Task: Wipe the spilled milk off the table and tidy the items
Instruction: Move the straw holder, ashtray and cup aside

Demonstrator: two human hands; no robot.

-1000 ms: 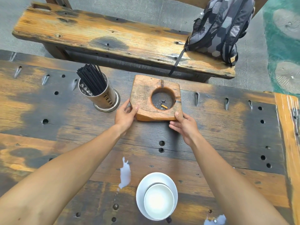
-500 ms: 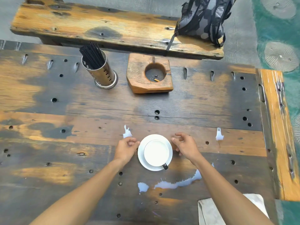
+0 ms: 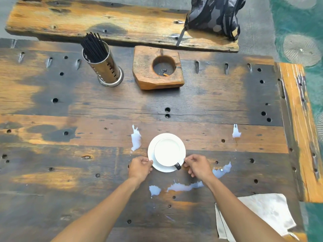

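A white cup of milk (image 3: 167,151) with a dark handle stands on a white saucer (image 3: 150,151) in the middle of the wooden table (image 3: 87,172). My left hand (image 3: 139,167) pinches the saucer's near-left rim. My right hand (image 3: 197,165) pinches its near-right rim. Milk lies in patches: one to the left of the saucer (image 3: 136,139), a long streak near my right wrist (image 3: 185,187), a small blob beside it (image 3: 154,190), and a splash at the right (image 3: 236,132). A white cloth (image 3: 267,212) lies at the near right, partly under my right forearm.
A wooden ashtray block (image 3: 145,74) with a cigarette butt sits at the far middle. A metal holder of black chopsticks (image 3: 103,62) stands to its left. Beyond the table is a wooden bench (image 3: 87,20) with a grey backpack (image 3: 215,13) on it.
Both hands left the ashtray block, came back to the saucer and now grip its rim on either side. The view has shifted nearer, showing more spilled milk and the cloth.
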